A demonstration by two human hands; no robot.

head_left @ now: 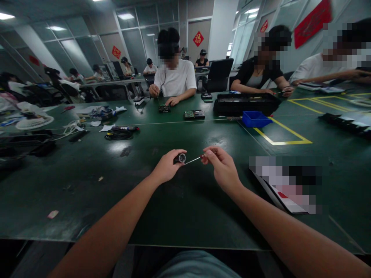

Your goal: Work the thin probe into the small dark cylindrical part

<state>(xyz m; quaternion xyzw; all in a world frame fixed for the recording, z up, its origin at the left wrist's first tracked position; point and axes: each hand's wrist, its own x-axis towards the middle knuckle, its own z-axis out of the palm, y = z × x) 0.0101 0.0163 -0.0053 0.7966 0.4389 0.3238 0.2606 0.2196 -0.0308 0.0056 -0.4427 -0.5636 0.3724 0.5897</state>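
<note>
Broadly, your worktop (179, 220) is a smooth, slightly glossy surface, so a small round part dropped on it could roll away from you. Across it lies the long black case (246, 105), with the blue bin (256, 119) just in front, both well apart from your work. Nearer, beside your right forearm, is a pale flat item (269, 189), partly masked; swing that elbow outward and you might knock it. The coiled cable (121, 133) lies beyond your left hand, too far off to snag you unless you reach forward.

Your left hand (168, 166) is closed around the black cylinder (181, 158), held above the worktop with its round, open-looking end turned towards you. Your right hand (222, 165) pinches the screwdriver (193, 160) by its reddish handle, the fingers bunched close. That pinch looks light, so under a hard push or twist the handle could turn in your fingertips.

The main risk is at the thin tip: it points at the cylinder's lower edge, right by your left fingers, and whether it touches is too small to tell. With neither piece braced, a slip could scratch the rim or jab a finger.
</note>
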